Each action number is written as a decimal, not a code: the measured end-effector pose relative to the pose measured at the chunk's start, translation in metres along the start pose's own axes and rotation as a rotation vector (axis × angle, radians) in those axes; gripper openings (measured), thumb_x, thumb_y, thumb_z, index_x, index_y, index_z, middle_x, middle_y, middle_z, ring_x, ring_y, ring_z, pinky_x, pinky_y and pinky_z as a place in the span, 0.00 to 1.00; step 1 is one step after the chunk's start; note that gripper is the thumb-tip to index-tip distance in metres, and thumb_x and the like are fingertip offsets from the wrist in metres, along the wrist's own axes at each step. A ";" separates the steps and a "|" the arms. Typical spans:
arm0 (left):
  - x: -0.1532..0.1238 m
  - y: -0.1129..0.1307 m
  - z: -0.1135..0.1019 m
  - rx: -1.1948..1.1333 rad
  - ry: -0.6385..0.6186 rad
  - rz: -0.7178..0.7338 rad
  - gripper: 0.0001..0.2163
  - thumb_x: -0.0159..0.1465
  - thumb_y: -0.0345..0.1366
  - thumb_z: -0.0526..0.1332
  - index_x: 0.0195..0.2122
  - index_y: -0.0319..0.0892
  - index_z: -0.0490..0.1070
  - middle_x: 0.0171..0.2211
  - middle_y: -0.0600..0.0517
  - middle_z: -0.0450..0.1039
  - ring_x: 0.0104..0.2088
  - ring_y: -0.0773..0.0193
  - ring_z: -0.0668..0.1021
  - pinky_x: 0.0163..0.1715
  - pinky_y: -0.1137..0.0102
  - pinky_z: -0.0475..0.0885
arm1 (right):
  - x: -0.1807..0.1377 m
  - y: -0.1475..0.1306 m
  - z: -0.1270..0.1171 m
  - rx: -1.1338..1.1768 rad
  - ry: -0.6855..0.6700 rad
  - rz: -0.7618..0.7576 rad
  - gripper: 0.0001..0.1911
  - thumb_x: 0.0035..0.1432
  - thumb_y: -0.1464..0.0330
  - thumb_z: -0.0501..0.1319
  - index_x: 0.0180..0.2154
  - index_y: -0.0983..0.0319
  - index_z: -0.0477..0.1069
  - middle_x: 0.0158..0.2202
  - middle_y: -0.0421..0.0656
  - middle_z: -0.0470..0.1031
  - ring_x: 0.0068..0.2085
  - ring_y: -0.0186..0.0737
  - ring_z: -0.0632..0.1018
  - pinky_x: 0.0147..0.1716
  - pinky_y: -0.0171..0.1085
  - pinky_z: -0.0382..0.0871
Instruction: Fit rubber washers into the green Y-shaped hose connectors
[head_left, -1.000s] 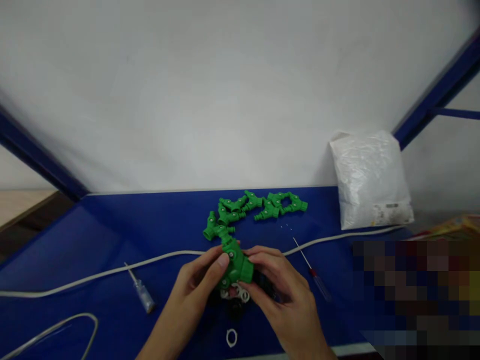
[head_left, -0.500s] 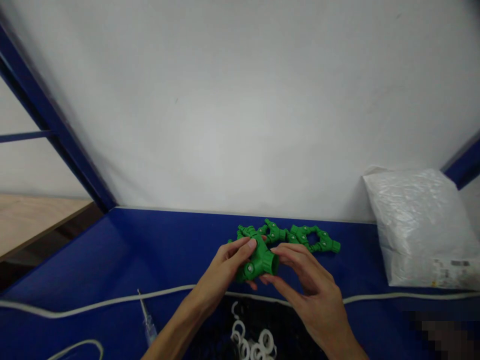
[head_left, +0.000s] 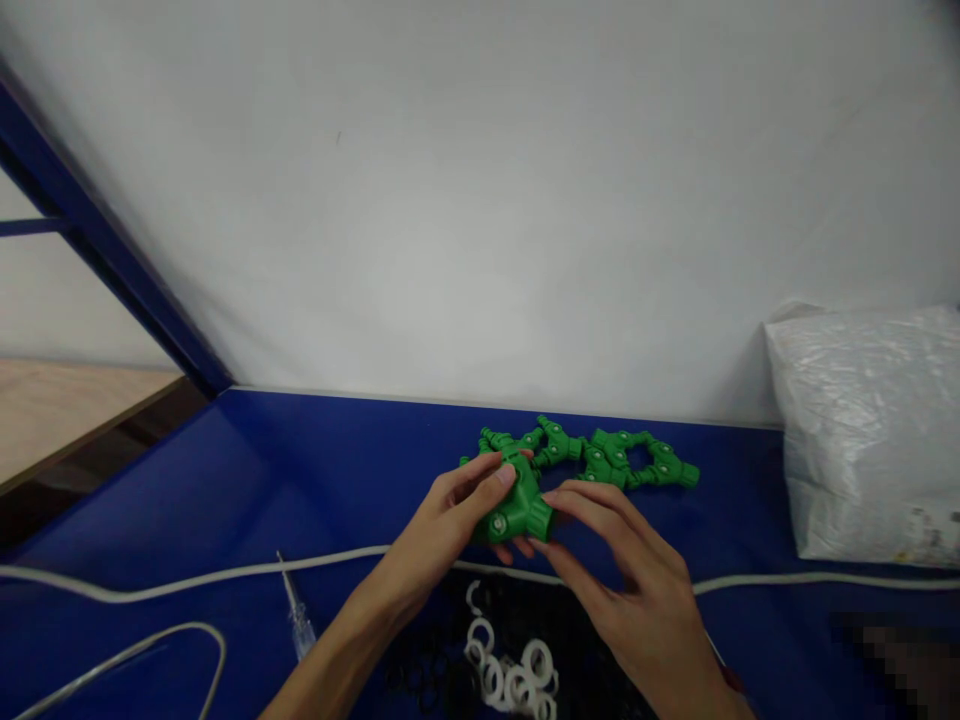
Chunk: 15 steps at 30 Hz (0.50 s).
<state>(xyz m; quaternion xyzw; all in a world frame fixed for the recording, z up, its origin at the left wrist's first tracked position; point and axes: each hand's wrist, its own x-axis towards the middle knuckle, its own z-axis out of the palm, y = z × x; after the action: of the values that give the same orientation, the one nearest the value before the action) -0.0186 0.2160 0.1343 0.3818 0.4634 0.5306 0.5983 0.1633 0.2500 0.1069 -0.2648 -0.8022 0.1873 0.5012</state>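
Note:
A green plastic Y-shaped hose splitter point(head_left: 519, 500) with round white-centred knobs is held up over the blue table. My left hand point(head_left: 457, 510) is closed around its left side, thumb pressed on top. With thumb and fingertips my right hand point(head_left: 626, 560) grips the ribbed collar point(head_left: 540, 518) at the splitter's right end. Behind it, several similar green splitters point(head_left: 664, 465) lie in a row near the wall. Below my hands are white rings point(head_left: 517, 685) and small black rings point(head_left: 424, 670) on a dark surface, partly hidden by my forearms.
A white cable point(head_left: 225, 578) runs across the blue table point(head_left: 300, 470), passing under my hands. A clear-handled screwdriver point(head_left: 298, 620) lies by my left forearm. At the right stands a plastic-wrapped white package point(head_left: 870, 430). The white wall point(head_left: 450, 200) rises behind the table.
The view has shifted slightly, so the table and package sit a little differently. The splitter's collar end has turned slightly downward and away from view. Both hands keep their hold.

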 end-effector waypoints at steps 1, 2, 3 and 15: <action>0.000 0.000 0.000 -0.013 -0.004 0.004 0.26 0.64 0.50 0.65 0.56 0.36 0.74 0.31 0.46 0.80 0.26 0.62 0.81 0.24 0.73 0.74 | 0.000 0.001 0.000 -0.004 0.007 0.018 0.14 0.62 0.70 0.67 0.49 0.53 0.75 0.44 0.43 0.79 0.44 0.43 0.83 0.46 0.39 0.80; 0.000 0.000 -0.001 -0.024 -0.011 0.005 0.26 0.65 0.51 0.64 0.57 0.36 0.74 0.32 0.45 0.80 0.27 0.61 0.81 0.24 0.72 0.75 | 0.001 0.001 0.001 -0.001 0.007 0.032 0.14 0.62 0.69 0.67 0.49 0.53 0.75 0.44 0.43 0.80 0.43 0.43 0.83 0.45 0.39 0.80; 0.000 0.000 -0.001 -0.031 -0.018 0.007 0.26 0.66 0.51 0.63 0.57 0.36 0.74 0.33 0.45 0.81 0.27 0.61 0.81 0.25 0.71 0.76 | 0.001 0.002 0.001 0.006 0.006 0.044 0.14 0.62 0.69 0.67 0.49 0.53 0.75 0.43 0.42 0.80 0.42 0.42 0.83 0.44 0.38 0.80; 0.001 -0.006 -0.008 -0.118 -0.086 -0.021 0.24 0.64 0.48 0.66 0.56 0.39 0.71 0.44 0.43 0.80 0.23 0.69 0.79 0.15 0.79 0.65 | -0.004 0.007 0.002 0.134 -0.108 0.122 0.17 0.63 0.70 0.66 0.52 0.50 0.71 0.49 0.39 0.79 0.47 0.38 0.81 0.49 0.35 0.76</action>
<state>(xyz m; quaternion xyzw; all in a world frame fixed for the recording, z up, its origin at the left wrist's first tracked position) -0.0244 0.2156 0.1262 0.3635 0.4091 0.5337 0.6447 0.1646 0.2530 0.0988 -0.2684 -0.7962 0.2846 0.4616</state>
